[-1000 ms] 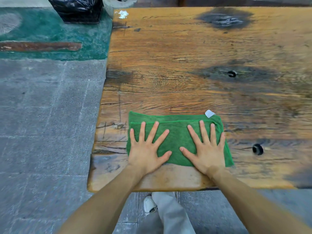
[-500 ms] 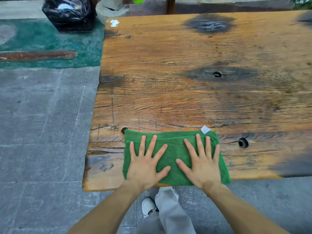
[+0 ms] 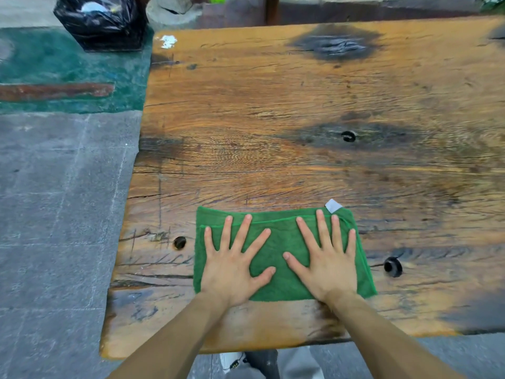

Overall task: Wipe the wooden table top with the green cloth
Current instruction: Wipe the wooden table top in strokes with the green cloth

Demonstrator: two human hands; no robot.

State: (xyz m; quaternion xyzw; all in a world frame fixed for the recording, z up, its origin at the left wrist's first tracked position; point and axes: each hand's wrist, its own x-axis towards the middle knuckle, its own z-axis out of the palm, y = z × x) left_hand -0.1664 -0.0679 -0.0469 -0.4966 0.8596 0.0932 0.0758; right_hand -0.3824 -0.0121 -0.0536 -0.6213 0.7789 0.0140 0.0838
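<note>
A folded green cloth (image 3: pixel 281 242) with a small white tag at its far right corner lies flat on the wooden table top (image 3: pixel 273 119), near the front edge and left of centre. My left hand (image 3: pixel 235 263) presses on the cloth's left half with fingers spread straight. My right hand (image 3: pixel 328 261) presses flat on the right half, fingers spread too. The wood is orange-brown with dark burnt patches and cracks.
Round holes (image 3: pixel 393 266) pierce the board right and left of the cloth, another (image 3: pixel 348 136) farther back. The table's left edge borders grey paving (image 3: pixel 54 214). A black bag (image 3: pixel 101 20) and green mat (image 3: pixel 76 72) lie at the far left. My shoe shows below the front edge.
Both hands pulled the cloth back to the table's front edge half a second ago, then pushed it forward again; it now lies farther from the edge.
</note>
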